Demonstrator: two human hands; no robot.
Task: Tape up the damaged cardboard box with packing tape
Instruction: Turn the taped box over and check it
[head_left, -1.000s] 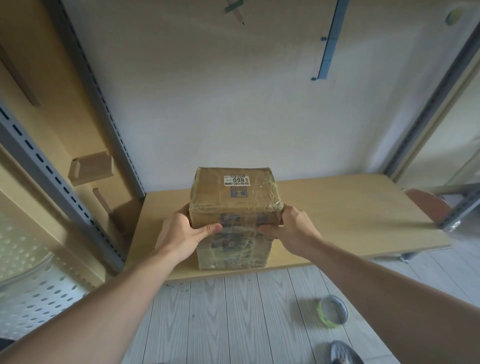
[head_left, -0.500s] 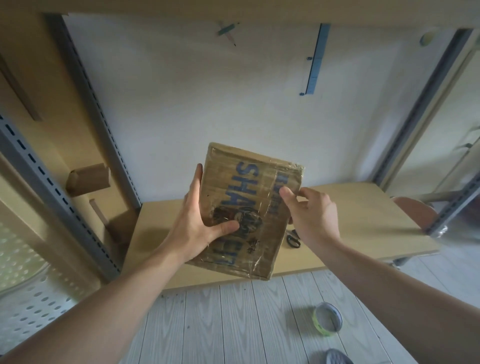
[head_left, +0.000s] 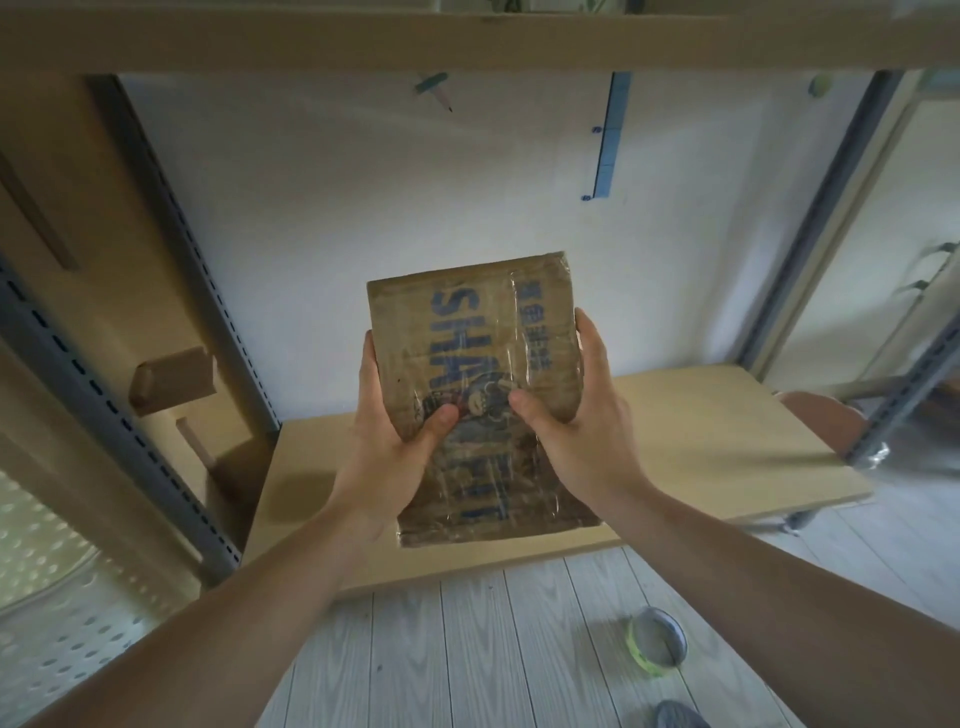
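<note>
Cardboard box (head_left: 467, 338) clasped between fingers (head_left: 589, 343).

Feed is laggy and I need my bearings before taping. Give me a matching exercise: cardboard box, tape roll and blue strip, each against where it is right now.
1. cardboard box
2. tape roll
3. blue strip

a. lying on the plank floor
b. fixed to the white wall
c. gripped by left hand and right hand, above the shelf

Pairs: 1-c, 2-a, 3-b.
</note>
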